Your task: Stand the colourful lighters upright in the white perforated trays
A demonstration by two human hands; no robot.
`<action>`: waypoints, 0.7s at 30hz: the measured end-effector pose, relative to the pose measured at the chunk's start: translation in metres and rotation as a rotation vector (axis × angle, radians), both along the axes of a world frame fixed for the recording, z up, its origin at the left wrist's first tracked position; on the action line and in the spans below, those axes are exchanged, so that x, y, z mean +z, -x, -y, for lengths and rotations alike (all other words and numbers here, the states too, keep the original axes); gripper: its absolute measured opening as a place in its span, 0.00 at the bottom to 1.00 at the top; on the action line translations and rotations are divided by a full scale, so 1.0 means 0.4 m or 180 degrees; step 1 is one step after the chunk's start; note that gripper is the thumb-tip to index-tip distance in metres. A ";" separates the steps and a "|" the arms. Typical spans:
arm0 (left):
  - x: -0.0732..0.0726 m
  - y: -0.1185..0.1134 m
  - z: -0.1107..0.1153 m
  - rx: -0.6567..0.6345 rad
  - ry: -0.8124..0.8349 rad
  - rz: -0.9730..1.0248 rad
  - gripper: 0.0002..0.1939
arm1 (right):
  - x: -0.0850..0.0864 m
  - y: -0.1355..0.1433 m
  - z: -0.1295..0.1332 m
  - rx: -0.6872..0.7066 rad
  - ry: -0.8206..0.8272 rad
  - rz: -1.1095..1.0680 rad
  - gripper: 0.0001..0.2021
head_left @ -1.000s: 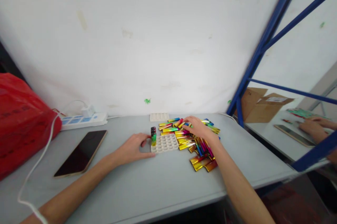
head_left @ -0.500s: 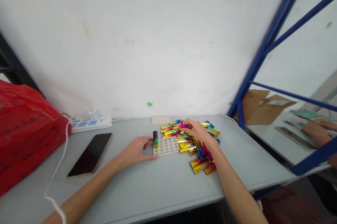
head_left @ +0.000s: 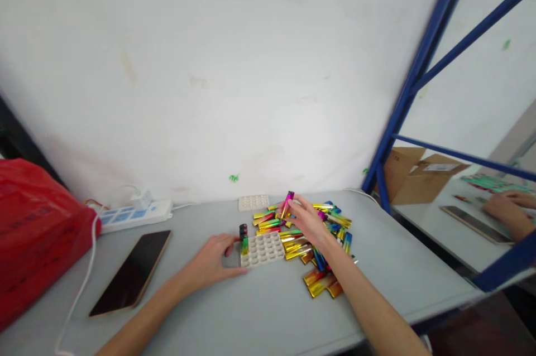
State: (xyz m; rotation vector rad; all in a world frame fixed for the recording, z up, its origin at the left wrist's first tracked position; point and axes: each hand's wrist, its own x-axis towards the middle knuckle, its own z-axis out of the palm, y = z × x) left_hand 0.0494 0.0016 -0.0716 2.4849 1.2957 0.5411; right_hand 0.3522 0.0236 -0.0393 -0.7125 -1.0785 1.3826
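Note:
A white tray (head_left: 263, 250) with rows of oval holes lies on the table. Several shiny lighters with dark tops (head_left: 244, 241) stand upright in its left column. My left hand (head_left: 213, 261) is at the tray's left edge, fingers and thumb apart, the thumb at the near corner. Between the fingertips of my right hand (head_left: 307, 222) a magenta and gold lighter (head_left: 287, 204) is held up, dark top upward. Beneath and around that hand spreads a loose pile of metallic rainbow lighters (head_left: 295, 247), partly hidden by my forearm.
Behind, by the wall, lies a second white tray (head_left: 253, 202). To the left are a phone (head_left: 132, 272), a power strip (head_left: 138, 215) and a red plastic bag (head_left: 39, 239). A blue metal frame (head_left: 393, 138) rises on the right; another person's hands (head_left: 508, 211) show beyond it.
My right hand has raised a lighter out of the pile and tipped it upright. My left hand stays by the tray. The whole view has shifted slightly.

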 end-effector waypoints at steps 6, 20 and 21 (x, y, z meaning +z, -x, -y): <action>0.022 -0.007 0.012 0.0099 0.0114 -0.0055 0.26 | -0.006 0.035 0.021 0.0359 -0.0116 0.0038 0.23; 0.007 -0.001 0.003 -0.0013 0.0083 -0.0170 0.27 | -0.014 0.082 0.036 0.0758 0.0394 0.0668 0.23; 0.008 -0.001 0.004 -0.0017 0.0078 -0.0166 0.27 | -0.017 0.085 0.036 0.0660 0.0364 0.0837 0.22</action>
